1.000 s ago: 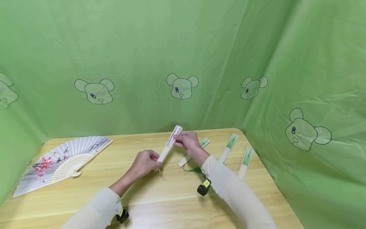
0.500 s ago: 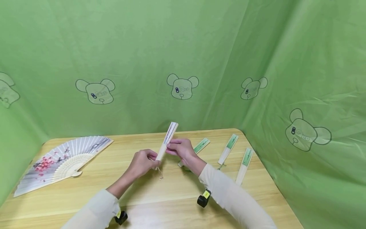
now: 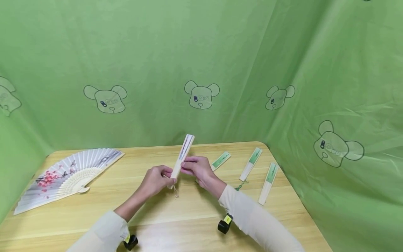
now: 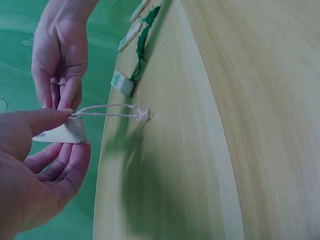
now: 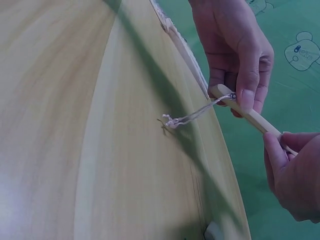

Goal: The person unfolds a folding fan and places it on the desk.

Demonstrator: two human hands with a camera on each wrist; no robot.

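Note:
A folded hand fan (image 3: 182, 154) with pale ribs and a printed strip is held tilted above the table. My left hand (image 3: 158, 180) pinches its lower end between thumb and fingers; a pale cord loop (image 4: 142, 114) dangles from that end in the left wrist view. Higher up, my right hand (image 3: 200, 170) pinches the fan's side. In the right wrist view the fan (image 5: 257, 120) appears as a narrow pale bar, with the left hand (image 5: 240, 60) at the corded end and the right hand (image 5: 295, 172) further along.
An open fan (image 3: 70, 178) with pink blossoms lies at the table's left. On the right lie three folded green fans: one (image 3: 221, 160) partly behind my right hand, a second (image 3: 251, 163) and a third (image 3: 268, 183). Green cloth (image 3: 151, 70) stands behind the wooden table (image 3: 176, 227).
My right hand has slid down the fan, nearer to the left hand. The fan's top has tipped slightly left and stands more upright. The left hand has barely moved.

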